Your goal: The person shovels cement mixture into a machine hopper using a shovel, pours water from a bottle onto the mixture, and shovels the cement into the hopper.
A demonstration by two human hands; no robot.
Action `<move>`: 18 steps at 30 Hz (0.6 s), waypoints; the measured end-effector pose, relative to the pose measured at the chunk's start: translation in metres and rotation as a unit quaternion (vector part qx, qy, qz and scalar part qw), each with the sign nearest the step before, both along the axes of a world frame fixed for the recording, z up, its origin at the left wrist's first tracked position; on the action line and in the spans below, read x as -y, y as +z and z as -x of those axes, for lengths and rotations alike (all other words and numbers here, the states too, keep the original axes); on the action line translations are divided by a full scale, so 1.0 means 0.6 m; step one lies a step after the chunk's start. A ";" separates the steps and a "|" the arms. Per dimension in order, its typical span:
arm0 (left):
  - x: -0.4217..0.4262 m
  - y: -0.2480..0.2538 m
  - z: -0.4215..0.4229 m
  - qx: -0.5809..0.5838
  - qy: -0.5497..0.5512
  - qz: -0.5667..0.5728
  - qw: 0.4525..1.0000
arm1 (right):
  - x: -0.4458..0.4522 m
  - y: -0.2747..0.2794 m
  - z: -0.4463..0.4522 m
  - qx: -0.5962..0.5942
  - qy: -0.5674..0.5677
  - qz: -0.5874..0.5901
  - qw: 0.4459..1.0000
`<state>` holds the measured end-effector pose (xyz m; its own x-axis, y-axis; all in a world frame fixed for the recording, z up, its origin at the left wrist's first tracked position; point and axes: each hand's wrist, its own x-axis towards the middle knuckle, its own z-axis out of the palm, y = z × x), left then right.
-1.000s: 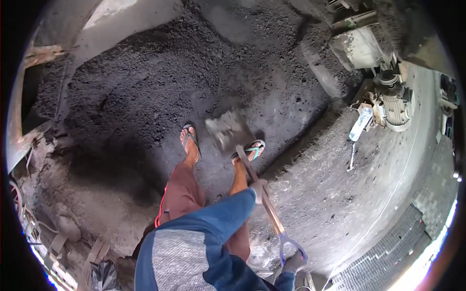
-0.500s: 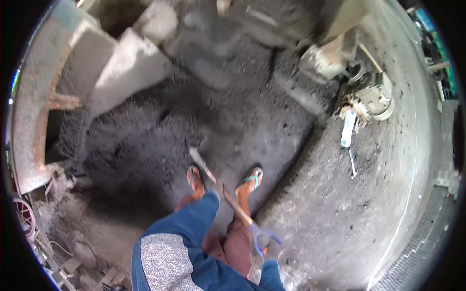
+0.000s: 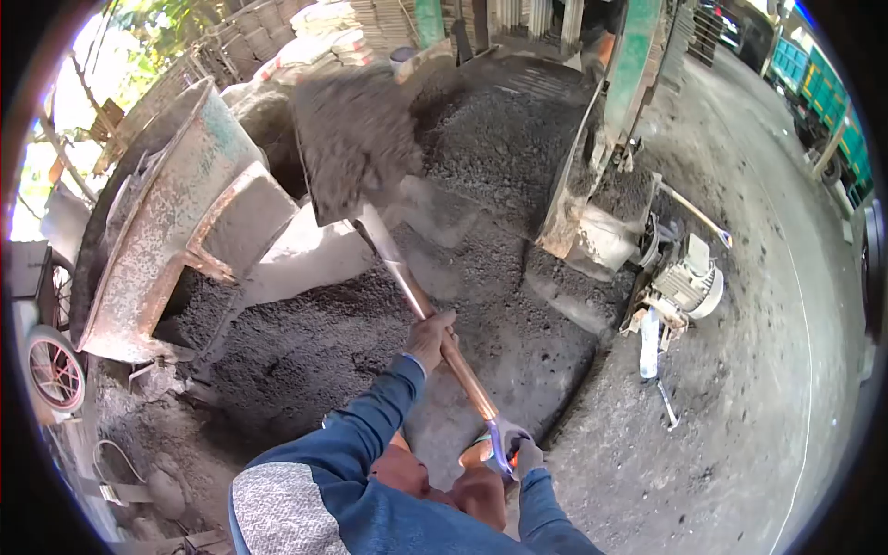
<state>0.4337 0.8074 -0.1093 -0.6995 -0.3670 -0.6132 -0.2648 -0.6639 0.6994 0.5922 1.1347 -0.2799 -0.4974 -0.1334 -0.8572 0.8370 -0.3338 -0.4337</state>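
A shovel (image 3: 413, 294) reaches up and to the left, its blade raised and loaded with dark, damp material (image 3: 356, 134) that is blurred by motion. My left hand (image 3: 429, 340) is wrapped round the middle of the wooden shaft. At the lower end, my right hand (image 3: 524, 453) is closed on the purple handle grip. Dark loose material (image 3: 314, 347) lies in a heap on the ground below the blade.
A large rusty metal drum (image 3: 166, 217) stands at the left, near a red-rimmed wheel (image 3: 55, 368). On the right are a motor (image 3: 689, 282), a plastic bottle (image 3: 649, 344) and a second wooden handle (image 3: 689, 205). A green truck (image 3: 828, 97) is at the far right.
The shovel has swung from near the feet up and forward to the left, and its blade now carries material. Both hands still hold it. The view has tilted up.
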 end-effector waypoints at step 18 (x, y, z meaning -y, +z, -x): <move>-0.492 -0.471 -0.280 0.370 -0.087 -0.437 0.815 | -0.178 0.362 -0.177 0.043 -0.041 -0.638 0.768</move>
<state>0.6018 1.1026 -0.3920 -0.0146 0.5012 -0.8652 -0.5432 -0.7305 -0.4140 0.6986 1.2412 -0.0626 -0.3945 0.8706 -0.2939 0.8794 0.2649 -0.3957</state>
